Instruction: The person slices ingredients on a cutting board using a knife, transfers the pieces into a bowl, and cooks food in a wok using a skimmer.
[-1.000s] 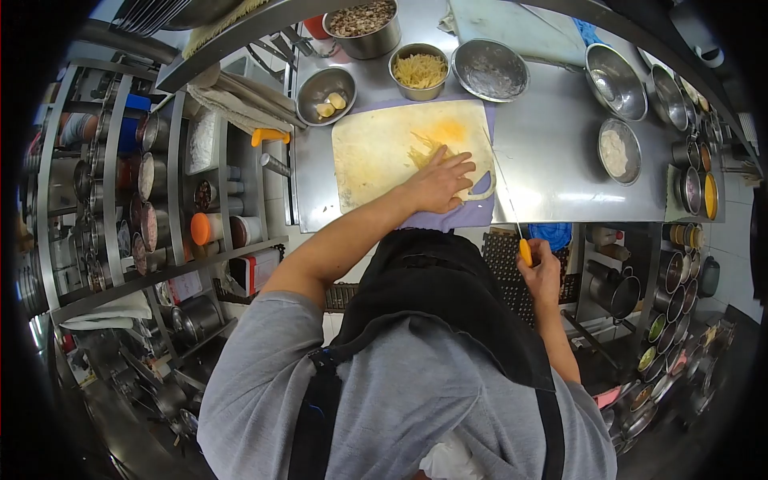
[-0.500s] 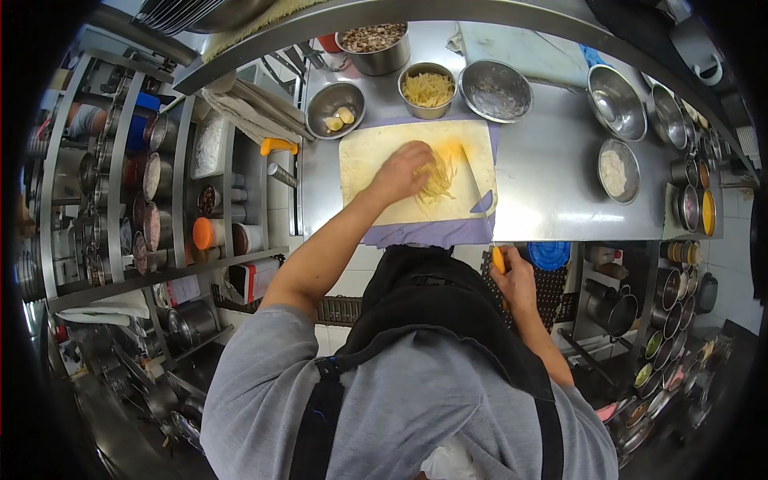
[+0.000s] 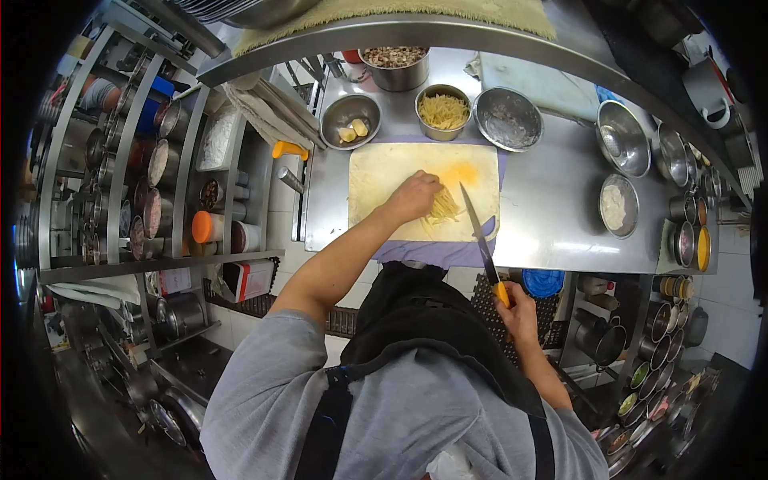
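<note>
My left hand (image 3: 418,197) rests on the cutting board (image 3: 372,180) with its fingers curled over a bunch of pale yellow potato strips (image 3: 442,210). Part of the bunch is hidden under the fingers. My right hand (image 3: 520,314) grips the yellow handle of a long kitchen knife (image 3: 480,232) beyond the counter's front edge. Its blade slants over the board's right side, the tip pointing away from me and apart from the strips. An orange-yellow stain (image 3: 462,172) marks the board above the tip. Beneath the board lies a purple cloth (image 3: 432,253).
Behind the board stand a bowl (image 3: 350,108) with peeled pieces, a pot of strips (image 3: 443,112), an almost bare steel bowl (image 3: 508,118) and a pot of brown chopped food (image 3: 395,64). More bowls (image 3: 619,206) sit right. A metal shelf edge (image 3: 376,34) crosses overhead.
The strips, spread loosely before, are now bunched closer under my left hand. The knife has drawn back toward me, its blade clearer to see. The whole view has shifted slightly.
</note>
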